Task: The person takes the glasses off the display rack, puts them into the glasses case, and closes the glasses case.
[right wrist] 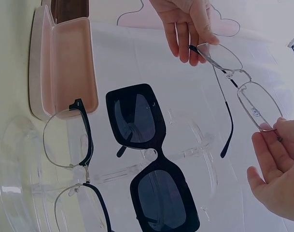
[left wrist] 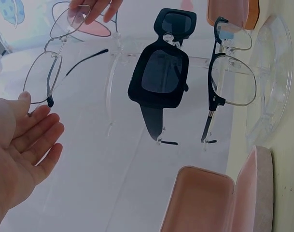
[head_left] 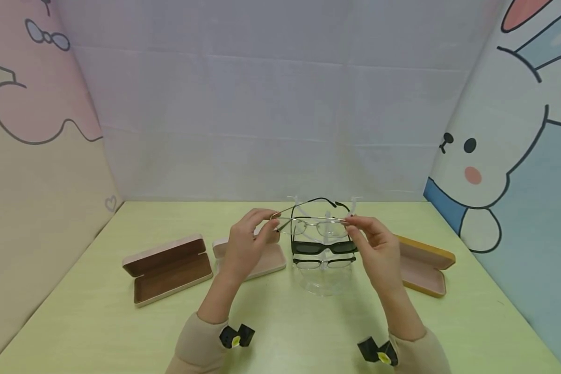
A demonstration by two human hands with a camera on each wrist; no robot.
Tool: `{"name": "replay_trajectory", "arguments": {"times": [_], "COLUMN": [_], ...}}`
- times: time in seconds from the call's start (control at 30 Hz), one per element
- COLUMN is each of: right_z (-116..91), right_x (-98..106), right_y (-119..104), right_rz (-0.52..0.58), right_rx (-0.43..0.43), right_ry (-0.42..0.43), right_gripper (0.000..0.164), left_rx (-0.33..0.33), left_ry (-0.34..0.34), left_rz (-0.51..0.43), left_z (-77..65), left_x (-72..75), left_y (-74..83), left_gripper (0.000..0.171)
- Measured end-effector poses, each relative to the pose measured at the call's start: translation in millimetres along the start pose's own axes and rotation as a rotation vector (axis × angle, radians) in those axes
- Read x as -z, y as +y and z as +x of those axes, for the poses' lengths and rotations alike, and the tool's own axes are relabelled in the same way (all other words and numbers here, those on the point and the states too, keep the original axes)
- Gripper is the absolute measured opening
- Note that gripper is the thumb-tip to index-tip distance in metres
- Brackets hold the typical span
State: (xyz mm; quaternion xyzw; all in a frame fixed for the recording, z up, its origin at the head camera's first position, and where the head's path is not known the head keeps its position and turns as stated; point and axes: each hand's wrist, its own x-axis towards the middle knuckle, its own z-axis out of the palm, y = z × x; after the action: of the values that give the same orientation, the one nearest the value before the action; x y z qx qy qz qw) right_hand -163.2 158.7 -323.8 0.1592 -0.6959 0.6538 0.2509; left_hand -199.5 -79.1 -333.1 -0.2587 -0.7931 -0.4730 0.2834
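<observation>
1. Wire glasses [right wrist: 261,104]: held up between both hands. Thin silvery rims, clear rounded lenses, slim bridge, nose pads. Temples narrow, with dark tips; at least one swings out from the frame.
2. Left hand [head_left: 249,244]: thumb and fingertips pinch one end of the frame. Right hand [head_left: 378,254]: same pinch on the other end.
3. Just beyond the grip: clear stand [head_left: 324,288], round-based, upright. In the head view the held pair overlaps its top; whether a temple touches it, cannot tell.
4. Below the grip, on the stand: sunglasses [right wrist: 163,198], thick black frame, dark lenses. Lower again: browline pair [right wrist: 89,145], black upper rims, thin metal below.
5. Behind the left hand: pale case [head_left: 268,262], pink-lined, lid up, partly hidden by that hand.
6. Farther out left: brown-lined case [head_left: 173,270], lid up.
7. Beyond the right hand: yellow case [head_left: 421,278], lid up, near end covered by the hand.
8. Under everything: yellow-green table [head_left: 304,332].
</observation>
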Motion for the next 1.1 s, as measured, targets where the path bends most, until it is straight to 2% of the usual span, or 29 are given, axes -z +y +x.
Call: {"name": "replay_trajectory", "arguments": {"times": [0.1,0.3,0.4,0.53,0.63,0.9,1.1], "right_z": [0.6,0.9,1.0,1.7,2.4,0.9,-3.7], "right_x": [0.5,1.3,2.5,5.0,6.9,22.8,40.7], "right_y": [0.3,-0.6,0.3,1.1,0.6,-0.3,-3.3], "right_rz": [0.031,0.032,0.035,0.018,0.018,0.047,-0.065], "right_rx": [0.02,-0.001,0.006,-0.005,-0.019,0.008,-0.061], "right_ry": [-0.005,0.01,-0.012,-0.035,-0.031,-0.047,0.005], "right_gripper": [0.017,0.018,0.02,0.022,0.023,0.023,0.024], "left_rx": [-0.024,-0.052,0.01,0.142,0.178,0.177,0.145], "left_ry": [-0.001,-0.02,-0.06,-0.118,-0.14,-0.178,-0.196], "left_rz": [-0.046,-0.135,-0.255,-0.461,-0.53,-0.555,-0.409], "left_z": [-0.1,-0.2,-0.9,-2.3,-2.8,1.0,4.9], "left_x": [0.2,0.3,0.7,0.6,-0.8,-13.2,-27.7], "left_y": [-0.9,-1.2,-0.4,0.8,1.8,5.1,16.0], "left_gripper": [0.016,0.013,0.012,0.014,0.015,0.019,0.018]}}
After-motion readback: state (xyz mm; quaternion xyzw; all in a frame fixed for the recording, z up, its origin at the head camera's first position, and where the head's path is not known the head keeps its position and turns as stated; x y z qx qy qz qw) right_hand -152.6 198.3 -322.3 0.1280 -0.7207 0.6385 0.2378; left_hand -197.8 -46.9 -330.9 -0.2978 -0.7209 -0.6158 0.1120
